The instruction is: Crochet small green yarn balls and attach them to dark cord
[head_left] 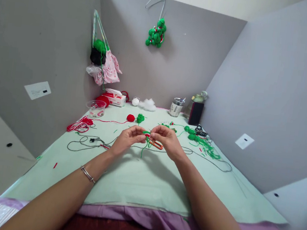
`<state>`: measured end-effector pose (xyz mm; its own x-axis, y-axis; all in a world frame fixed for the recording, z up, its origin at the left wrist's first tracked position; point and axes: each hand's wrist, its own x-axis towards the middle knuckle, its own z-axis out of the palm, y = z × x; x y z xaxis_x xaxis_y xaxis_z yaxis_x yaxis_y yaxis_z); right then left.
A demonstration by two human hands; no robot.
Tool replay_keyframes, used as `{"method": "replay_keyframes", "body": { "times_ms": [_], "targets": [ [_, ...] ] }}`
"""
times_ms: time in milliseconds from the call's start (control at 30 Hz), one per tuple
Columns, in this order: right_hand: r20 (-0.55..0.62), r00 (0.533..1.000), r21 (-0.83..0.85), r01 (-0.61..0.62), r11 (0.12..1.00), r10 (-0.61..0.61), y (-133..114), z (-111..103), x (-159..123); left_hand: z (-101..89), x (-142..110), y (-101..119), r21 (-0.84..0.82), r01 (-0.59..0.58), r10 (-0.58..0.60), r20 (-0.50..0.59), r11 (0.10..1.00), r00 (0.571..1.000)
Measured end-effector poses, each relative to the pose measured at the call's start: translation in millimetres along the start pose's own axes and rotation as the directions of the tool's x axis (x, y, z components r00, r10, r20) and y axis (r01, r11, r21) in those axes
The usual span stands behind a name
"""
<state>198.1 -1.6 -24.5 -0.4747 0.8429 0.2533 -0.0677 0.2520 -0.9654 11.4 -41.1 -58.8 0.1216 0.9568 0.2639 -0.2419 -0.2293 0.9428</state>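
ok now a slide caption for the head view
Left hand and right hand hold a small green, white and red yarn piece above a pale green cloth.

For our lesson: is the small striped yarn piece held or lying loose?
Held: left hand and right hand pinch the yarn piece between them.

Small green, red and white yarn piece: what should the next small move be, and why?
Perhaps the right hand should draw the loose green yarn strand aside: it dangles below the small yarn piece, which the left hand also pinches.
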Motion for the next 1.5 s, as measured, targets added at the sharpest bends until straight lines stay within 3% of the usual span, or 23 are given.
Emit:
{"method": "replay_keyframes", "body": {
  "times_ms": [233, 333, 467, 767, 1000, 1333, 1500],
  "targets": [
    [0.04, 0.999, -0.098, 0.018, 0.995, -0.014, 2, 7, -3, 2.6, -1, 1, 0.044, -0.004, 0.004, 0.007, 0.999, 1.0],
    [0.035, 0.997, -0.214, 0.077, 0.974, -0.071, 2, 3, -2, 1.0, -1, 0, 0.063, 0.026, -0.028, 0.021, 0.998, 0.999],
    [0.023, 0.973, -0.409, 0.22, 0.885, -0.231, 1, -10, 0, -1.1, -1, -1, 0.081, 0.077, -0.082, 0.056, 0.994, 0.995],
    [0.17, 0.939, -0.603, 0.338, 0.722, -0.297, -4, -22, -2, -1.2, 1, 1, 0.066, 0.088, -0.09, 0.021, 0.994, 0.996],
    [0.21, 0.933, -0.706, 0.352, 0.614, -0.293, -1, -25, -1, -0.5, 0, 3, 0.066, 0.109, -0.11, 0.02, 0.992, 0.994],
    [0.224, 0.926, -0.72, 0.367, 0.589, -0.303, -3, -23, -2, -4.8, 2, -3, 0.071, 0.103, -0.106, 0.047, 0.992, 0.993],
    [0.244, 0.933, -0.665, 0.359, 0.656, -0.263, -5, -24, -3, -5.1, 1, -4, 0.065, 0.135, -0.139, 0.072, 0.989, 0.988]
  ]
}}
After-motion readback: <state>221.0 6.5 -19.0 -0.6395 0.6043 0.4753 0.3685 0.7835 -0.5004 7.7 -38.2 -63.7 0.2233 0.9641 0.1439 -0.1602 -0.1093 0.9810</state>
